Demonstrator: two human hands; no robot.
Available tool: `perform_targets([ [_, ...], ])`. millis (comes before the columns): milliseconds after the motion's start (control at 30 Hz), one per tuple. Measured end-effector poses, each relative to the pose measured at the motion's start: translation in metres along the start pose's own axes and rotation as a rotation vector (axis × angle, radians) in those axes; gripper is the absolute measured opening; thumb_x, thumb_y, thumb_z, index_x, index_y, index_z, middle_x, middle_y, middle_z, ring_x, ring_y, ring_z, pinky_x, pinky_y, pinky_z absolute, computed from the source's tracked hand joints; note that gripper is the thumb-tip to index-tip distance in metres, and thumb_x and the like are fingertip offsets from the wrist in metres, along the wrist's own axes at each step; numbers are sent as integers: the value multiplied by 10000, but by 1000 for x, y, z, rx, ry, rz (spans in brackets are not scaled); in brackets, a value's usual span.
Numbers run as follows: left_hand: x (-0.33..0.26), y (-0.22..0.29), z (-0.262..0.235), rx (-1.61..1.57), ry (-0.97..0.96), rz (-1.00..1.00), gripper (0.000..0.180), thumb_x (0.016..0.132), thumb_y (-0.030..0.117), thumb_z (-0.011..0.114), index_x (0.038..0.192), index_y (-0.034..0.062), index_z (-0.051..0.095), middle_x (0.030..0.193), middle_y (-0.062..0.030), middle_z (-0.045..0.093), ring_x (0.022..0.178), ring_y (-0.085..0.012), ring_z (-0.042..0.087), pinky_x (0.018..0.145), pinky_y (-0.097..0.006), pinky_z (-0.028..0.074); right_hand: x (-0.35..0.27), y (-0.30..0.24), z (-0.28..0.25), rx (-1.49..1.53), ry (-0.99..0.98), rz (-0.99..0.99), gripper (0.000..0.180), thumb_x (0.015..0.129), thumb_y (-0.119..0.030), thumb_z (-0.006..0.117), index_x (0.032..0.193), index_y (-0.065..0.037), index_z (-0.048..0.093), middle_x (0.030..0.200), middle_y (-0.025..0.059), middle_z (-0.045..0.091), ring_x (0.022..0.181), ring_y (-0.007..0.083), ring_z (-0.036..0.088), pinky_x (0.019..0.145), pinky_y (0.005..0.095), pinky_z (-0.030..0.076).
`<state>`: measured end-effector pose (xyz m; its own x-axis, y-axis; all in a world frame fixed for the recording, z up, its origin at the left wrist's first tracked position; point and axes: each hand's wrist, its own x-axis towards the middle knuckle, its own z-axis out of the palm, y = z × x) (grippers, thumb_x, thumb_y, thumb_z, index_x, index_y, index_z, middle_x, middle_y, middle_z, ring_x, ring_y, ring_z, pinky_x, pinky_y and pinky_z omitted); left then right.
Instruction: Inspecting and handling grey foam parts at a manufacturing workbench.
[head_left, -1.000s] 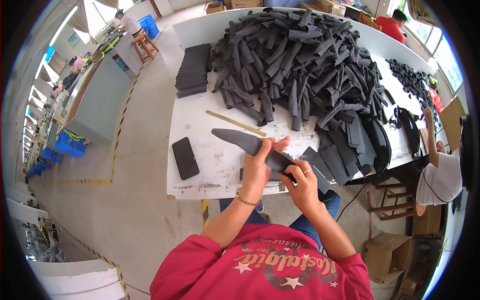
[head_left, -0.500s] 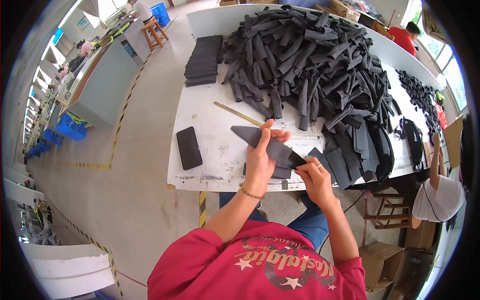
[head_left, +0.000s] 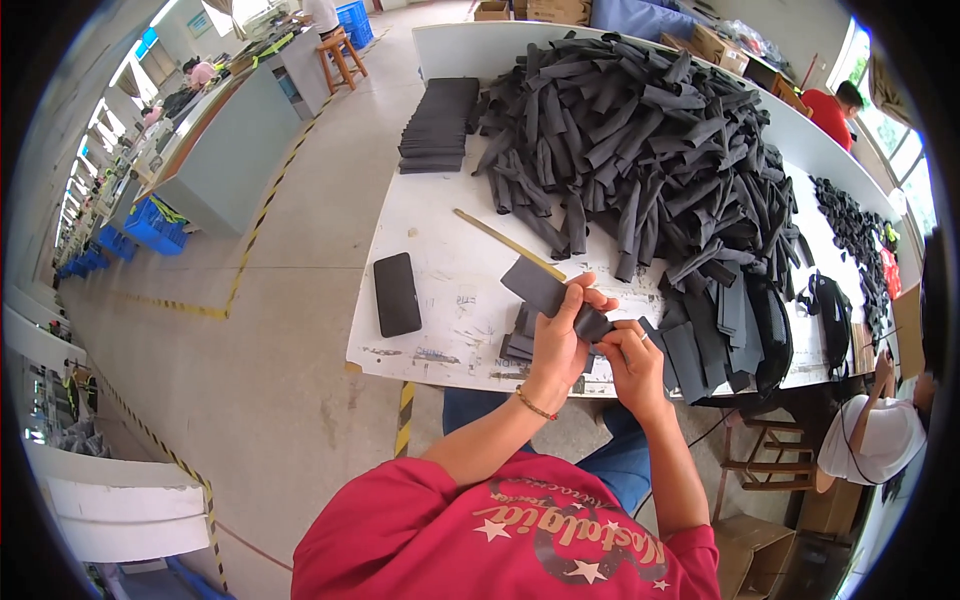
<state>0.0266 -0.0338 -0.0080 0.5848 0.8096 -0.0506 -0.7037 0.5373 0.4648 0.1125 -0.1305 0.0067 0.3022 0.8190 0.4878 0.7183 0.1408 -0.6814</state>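
A dark grey fabric piece [head_left: 535, 287] is held between my two hands above the table's front edge. My left hand [head_left: 566, 335] grips it around the middle, thumb on top and fingers behind. With its fingertips, my right hand [head_left: 630, 357] pinches the curled near end, which bends over beside the left thumb. Under my left hand lie several flat dark pieces [head_left: 518, 345], partly hidden. A thin yellowish strip [head_left: 500, 240], like a ruler, rests just beyond the held piece.
A large heap of dark fabric pieces [head_left: 630, 140] covers the table's back, with a neat stack [head_left: 440, 120] left of it. A black phone [head_left: 398, 295] lies on the white table [head_left: 450, 330]. Flat pieces [head_left: 700, 345] spread at right. A person in white [head_left: 870, 440] sits at far right.
The fabric piece has turned and its near end is now curled over between my hands. Both hands sit slightly lower and further right in view, and the whole scene has shifted with the head.
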Motion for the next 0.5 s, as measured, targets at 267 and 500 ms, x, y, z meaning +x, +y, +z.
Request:
perform_targets([
  [267, -1, -4, 1, -30, 34, 39, 302, 989, 231, 536, 1170, -9, 563, 855, -53, 633, 861, -217, 636, 804, -340, 510, 4, 1, 4, 18, -16, 19, 117, 792, 35, 674, 867, -6, 595, 890, 121, 612, 674, 283, 603, 597, 345, 487],
  [500, 0, -4, -1, -23, 52, 54, 315, 983, 246, 548, 1169, -7, 563, 855, -56, 634, 857, -212, 631, 796, -343, 510, 6, 0, 9, 44, -11, 50, 130, 774, 47, 680, 860, -2, 595, 900, 135, 613, 713, 286, 610, 635, 329, 488],
])
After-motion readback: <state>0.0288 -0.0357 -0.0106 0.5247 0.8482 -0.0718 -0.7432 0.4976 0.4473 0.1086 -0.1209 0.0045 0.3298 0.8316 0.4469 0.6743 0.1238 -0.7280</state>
